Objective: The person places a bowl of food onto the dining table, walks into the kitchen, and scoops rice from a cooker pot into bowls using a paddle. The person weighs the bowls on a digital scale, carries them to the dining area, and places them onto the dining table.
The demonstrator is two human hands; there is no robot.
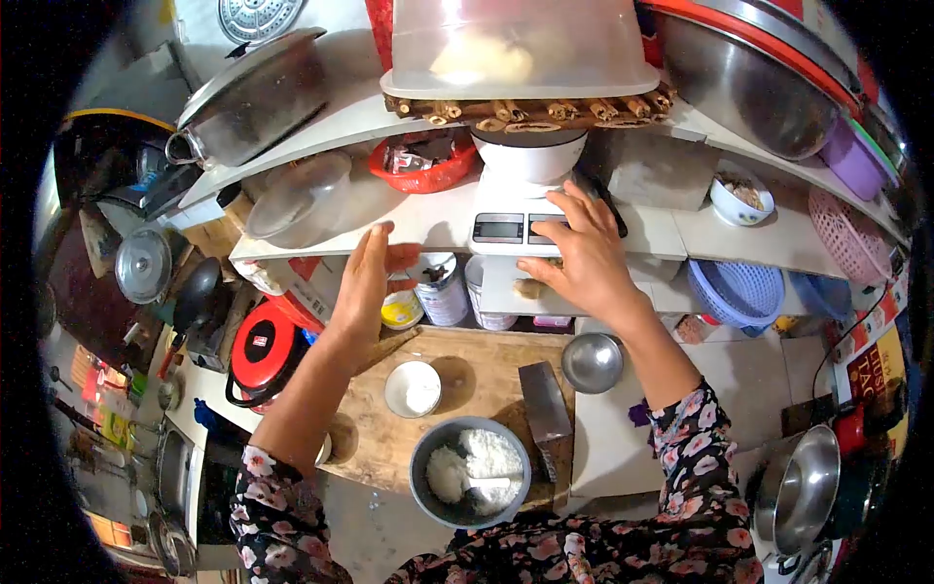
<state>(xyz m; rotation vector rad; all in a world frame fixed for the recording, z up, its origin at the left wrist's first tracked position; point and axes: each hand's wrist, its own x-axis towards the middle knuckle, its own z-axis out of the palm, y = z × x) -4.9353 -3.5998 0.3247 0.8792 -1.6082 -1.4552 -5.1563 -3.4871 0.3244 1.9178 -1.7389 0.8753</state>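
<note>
My right hand is at the kitchen scale on the middle shelf, its fingers spread over the right part of the front panel. A white bowl sits on the scale. My left hand is raised in front of the shelf, left of the scale, fingers apart and holding nothing. Below, on the wooden board, are a small white bowl with white powder and a grey pot holding white powder and a white scoop.
A steel bowl and a dark rectangular block are right of the small bowl. Tins stand under the shelf. A red basket and a blue basket flank the scale. A lidded plastic box is overhead.
</note>
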